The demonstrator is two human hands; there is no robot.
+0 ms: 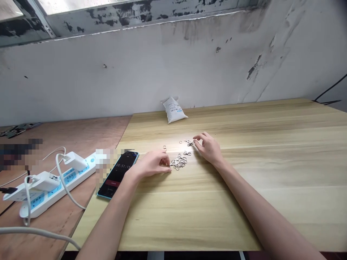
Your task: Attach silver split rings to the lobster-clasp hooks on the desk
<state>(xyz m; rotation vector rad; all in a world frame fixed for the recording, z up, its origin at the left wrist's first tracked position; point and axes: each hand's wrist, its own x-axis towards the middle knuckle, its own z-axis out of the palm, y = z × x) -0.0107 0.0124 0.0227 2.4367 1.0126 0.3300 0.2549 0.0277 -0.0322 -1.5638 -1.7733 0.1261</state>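
Small silvery key rings and clasps lie in a loose pile (179, 162) on the wooden table. My left hand (155, 163) is at the pile's left edge, its fingers curled and the thumb close below them. What sits between those fingertips is too small to make out. Farther back, my right hand (208, 147) has thumb and forefinger brought together at a smaller group of metal clasps (190, 143), apparently pinching one. Between the two groups lies a separate clasp with ring (187, 153). Single rings rest beyond my left hand (164, 147) and near the smaller group (180, 142).
A phone (118, 175) showing a timer lies beside my left forearm. Left of it, a white power strip (63, 186) holds plugged-in chargers with trailing cables. A white plastic packet (174, 110) stands at the back by the stained wall (130, 76).
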